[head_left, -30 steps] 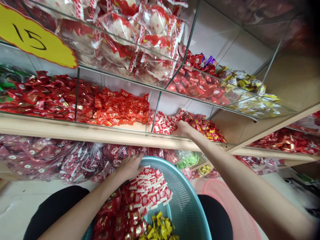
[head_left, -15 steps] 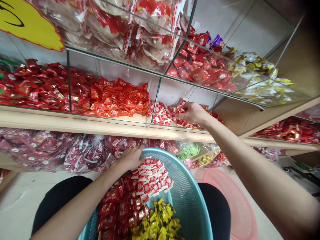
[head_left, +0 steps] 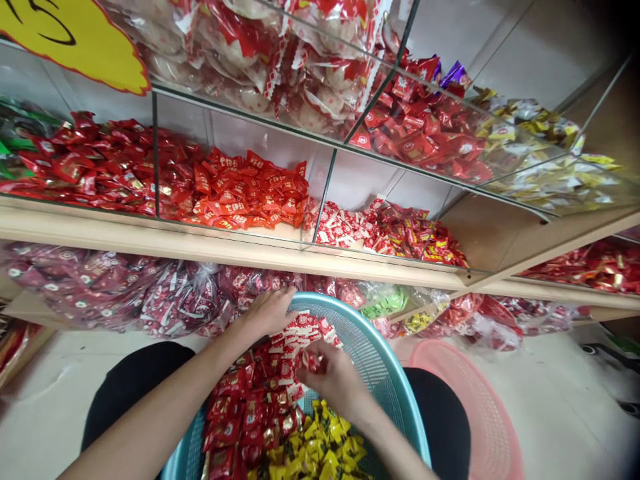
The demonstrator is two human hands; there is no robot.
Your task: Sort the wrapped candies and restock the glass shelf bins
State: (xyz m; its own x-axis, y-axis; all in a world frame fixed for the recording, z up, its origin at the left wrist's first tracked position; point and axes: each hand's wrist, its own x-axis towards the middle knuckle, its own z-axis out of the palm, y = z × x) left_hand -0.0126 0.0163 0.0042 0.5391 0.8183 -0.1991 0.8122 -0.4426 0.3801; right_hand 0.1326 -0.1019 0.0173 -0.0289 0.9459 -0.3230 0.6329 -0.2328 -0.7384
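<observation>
Grips red candy in the curled right hand, over the red-and-white pile in the blue basket. Rests the left hand at the far rim, left of the pile, with grip unclear.

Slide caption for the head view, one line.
Right hand curled around red wrapping over a teal basket of wrapped packets; left hand on its rim, stocked shelves behind.

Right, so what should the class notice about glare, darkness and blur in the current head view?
Head view: bright highlights fleck the dark-red, shiny-wrapped sweets in the round, blue-green plastic basket; head view: the upper right corner falls to black; head view: the pale tiled floor smears toward the right edge.
</observation>
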